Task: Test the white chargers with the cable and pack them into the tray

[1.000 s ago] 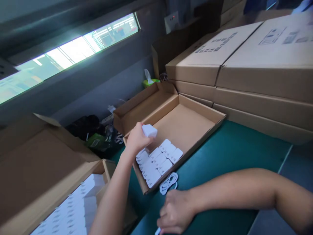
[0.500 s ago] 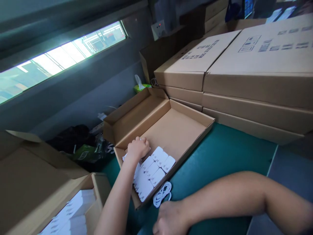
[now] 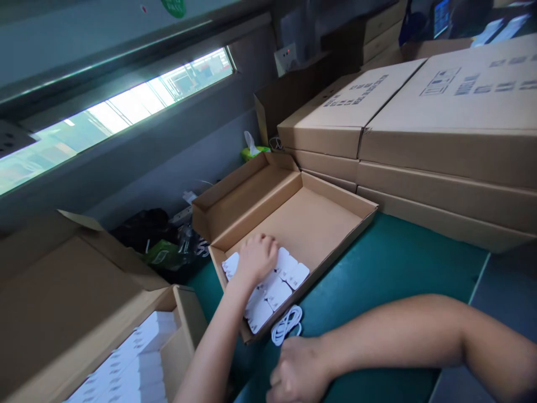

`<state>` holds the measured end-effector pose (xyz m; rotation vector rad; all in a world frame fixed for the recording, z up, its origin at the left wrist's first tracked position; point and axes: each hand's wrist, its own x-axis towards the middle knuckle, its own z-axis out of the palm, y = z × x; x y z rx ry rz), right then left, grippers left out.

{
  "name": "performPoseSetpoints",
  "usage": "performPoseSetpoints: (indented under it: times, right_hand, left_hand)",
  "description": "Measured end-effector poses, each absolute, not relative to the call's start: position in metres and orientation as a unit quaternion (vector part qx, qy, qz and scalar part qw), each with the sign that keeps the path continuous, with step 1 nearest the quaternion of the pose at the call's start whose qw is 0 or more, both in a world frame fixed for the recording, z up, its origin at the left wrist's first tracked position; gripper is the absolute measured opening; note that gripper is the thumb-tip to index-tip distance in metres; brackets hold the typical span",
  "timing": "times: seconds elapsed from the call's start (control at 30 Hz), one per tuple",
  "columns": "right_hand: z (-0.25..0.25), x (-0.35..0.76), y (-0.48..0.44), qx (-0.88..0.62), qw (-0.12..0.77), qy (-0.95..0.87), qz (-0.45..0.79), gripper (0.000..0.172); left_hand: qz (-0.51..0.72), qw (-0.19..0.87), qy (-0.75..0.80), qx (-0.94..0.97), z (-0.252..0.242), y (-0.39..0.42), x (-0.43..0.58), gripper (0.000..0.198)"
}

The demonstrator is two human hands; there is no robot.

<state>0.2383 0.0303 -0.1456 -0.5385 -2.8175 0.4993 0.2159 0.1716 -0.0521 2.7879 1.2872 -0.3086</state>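
My left hand is inside a shallow open cardboard box, palm down over flat white rounded pieces. Its fingers are curled and closed; whatever lies under them is hidden. The pieces lie side by side in rows at the box's near end, each with small dark marks. My right hand is closed in a fist low over the green table. Whether anything is inside that fist does not show. Just beyond it, a coiled white cable lies against the box's near wall.
At the lower left, another open carton holds stacked white pieces. Large closed cartons are piled at the back right. Behind the shallow box are a tissue pack, a black bag and a wall socket.
My left hand has moved from the box's left inner side toward the right, over the white pieces. My right fist stays by the cable. The whole view has shifted slightly.
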Motion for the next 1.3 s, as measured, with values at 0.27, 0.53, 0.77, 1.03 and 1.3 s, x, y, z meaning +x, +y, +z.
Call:
performPoseSetpoints:
  times: [0.27, 0.53, 0.77, 1.03, 1.3]
  right_hand:
    - [-0.162, 0.234, 0.025, -0.194, 0.201, -0.949, 0.148, 0.022]
    - [-0.154, 0.245, 0.018, -0.199, 0.238, -0.936, 0.168, 0.023]
    - [-0.152, 0.248, 0.016, -0.189, 0.238, -0.933, 0.193, 0.024]
    - [-0.152, 0.248, 0.017, -0.196, 0.216, -0.939, 0.181, 0.026]
    - [-0.152, 0.247, 0.018, -0.187, 0.223, -0.942, 0.166, 0.03]
  left_hand:
    - [-0.043, 0.116, 0.211, 0.97, -0.063, 0.129, 0.234, 0.046]
    - [0.076, 0.077, 0.25, 0.962, -0.053, 0.12, 0.195, 0.031]
    - [0.094, -0.16, 0.589, 0.787, -0.048, 0.144, 0.03, 0.033]
    - [-0.051, -0.162, 0.62, 0.766, -0.08, 0.142, -0.056, 0.063]
    - [-0.097, -0.192, 0.658, 0.722, -0.078, 0.14, -0.042, 0.048]
